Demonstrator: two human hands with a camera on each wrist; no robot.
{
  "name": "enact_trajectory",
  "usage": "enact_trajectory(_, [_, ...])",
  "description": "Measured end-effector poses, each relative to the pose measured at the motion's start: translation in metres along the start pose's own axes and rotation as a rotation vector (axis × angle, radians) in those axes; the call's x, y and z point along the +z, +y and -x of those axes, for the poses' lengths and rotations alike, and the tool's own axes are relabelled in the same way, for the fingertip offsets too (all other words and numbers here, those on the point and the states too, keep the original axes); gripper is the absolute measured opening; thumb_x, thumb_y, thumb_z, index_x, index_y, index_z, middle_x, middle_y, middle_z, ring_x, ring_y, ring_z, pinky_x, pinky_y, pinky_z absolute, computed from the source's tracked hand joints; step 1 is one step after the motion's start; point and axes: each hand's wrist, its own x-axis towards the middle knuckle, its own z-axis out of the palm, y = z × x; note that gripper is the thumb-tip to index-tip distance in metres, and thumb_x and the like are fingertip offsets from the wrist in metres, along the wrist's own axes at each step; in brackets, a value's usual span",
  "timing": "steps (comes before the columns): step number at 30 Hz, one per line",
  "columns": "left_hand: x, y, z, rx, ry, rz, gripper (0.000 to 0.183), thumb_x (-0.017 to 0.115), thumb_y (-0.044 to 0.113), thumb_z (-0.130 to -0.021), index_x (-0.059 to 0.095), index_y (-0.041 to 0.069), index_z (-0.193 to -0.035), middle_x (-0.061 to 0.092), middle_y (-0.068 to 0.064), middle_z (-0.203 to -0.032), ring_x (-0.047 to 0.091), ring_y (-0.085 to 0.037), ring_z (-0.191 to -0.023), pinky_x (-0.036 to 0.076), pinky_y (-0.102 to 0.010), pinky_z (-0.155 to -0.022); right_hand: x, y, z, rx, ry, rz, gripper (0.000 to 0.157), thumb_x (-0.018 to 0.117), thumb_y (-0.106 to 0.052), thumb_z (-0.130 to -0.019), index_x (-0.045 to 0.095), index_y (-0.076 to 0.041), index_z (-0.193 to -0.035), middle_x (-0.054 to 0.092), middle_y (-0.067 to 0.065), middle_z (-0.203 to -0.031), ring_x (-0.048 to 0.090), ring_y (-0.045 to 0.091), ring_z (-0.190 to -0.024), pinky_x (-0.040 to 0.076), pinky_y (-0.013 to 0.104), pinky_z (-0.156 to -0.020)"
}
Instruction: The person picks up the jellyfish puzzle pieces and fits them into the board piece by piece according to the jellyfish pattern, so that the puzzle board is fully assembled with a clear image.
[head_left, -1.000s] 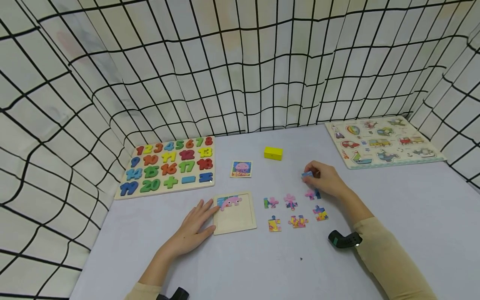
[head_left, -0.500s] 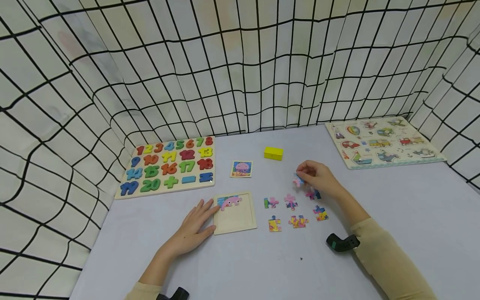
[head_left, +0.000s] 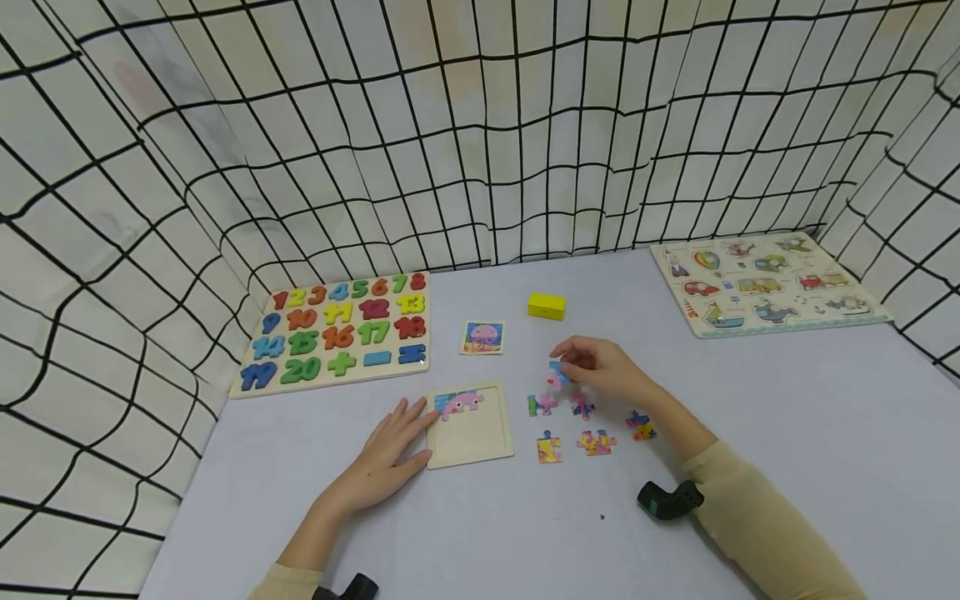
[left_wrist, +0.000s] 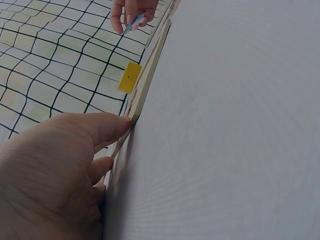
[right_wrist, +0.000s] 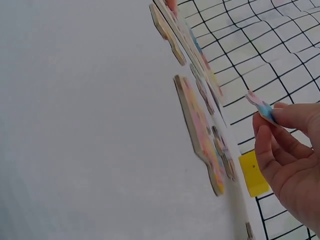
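Note:
My right hand (head_left: 609, 371) pinches a blue-and-pink jigsaw piece (head_left: 557, 375) between thumb and fingers, raised off the table in the right wrist view. Below that hand lie several loose jigsaw pieces (head_left: 596, 442) in pink, yellow and blue. My left hand (head_left: 390, 454) rests with fingers spread at the left edge of a square wooden puzzle tray (head_left: 472, 446); in the left wrist view its thumb (left_wrist: 112, 125) touches the tray's edge. Joined pieces with a pink animal's face (head_left: 459, 404) sit in the tray's upper left corner.
A number puzzle board (head_left: 337, 333) lies at the back left, a vehicle puzzle board (head_left: 772, 287) at the back right. Between them are a small jellyfish picture card (head_left: 482, 338) and a yellow block (head_left: 547, 307). A black wire grid (head_left: 517, 142) walls the table's back and sides.
My right hand has lifted the jigsaw piece and carried it leftward toward the tray, tilting it on the way. The left hand and the tray have stayed in place.

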Motion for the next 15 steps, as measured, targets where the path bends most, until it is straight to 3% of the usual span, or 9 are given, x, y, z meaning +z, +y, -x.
enact_trajectory(6, [-0.001,0.0,0.0,0.0,0.0,0.002,0.055,0.056,0.026,-0.091,0.037,0.017,-0.141,0.017,-0.009,-0.151,0.001,-0.029,-0.139,0.0,-0.053,-0.107,0.012,-0.013,-0.002,-0.043,-0.066,-0.013,0.018,0.059,-0.009,-0.09,0.062,-0.006,-0.106,0.061,0.008,-0.094,0.054,0.022,-0.072,0.049,0.022,-0.064])
enact_trajectory(15, [-0.001,0.0,0.0,0.003,0.002,0.001,0.055,0.056,0.028,-0.091,0.036,0.017,-0.142,0.018,-0.007,-0.151,0.001,-0.028,-0.139,0.001,-0.052,-0.108,0.028,-0.011,-0.014,-0.011,-0.112,0.028,0.013,0.063,-0.016,-0.087,0.066,-0.013,-0.099,0.062,0.0,-0.086,0.054,0.016,-0.068,0.046,0.022,-0.059])
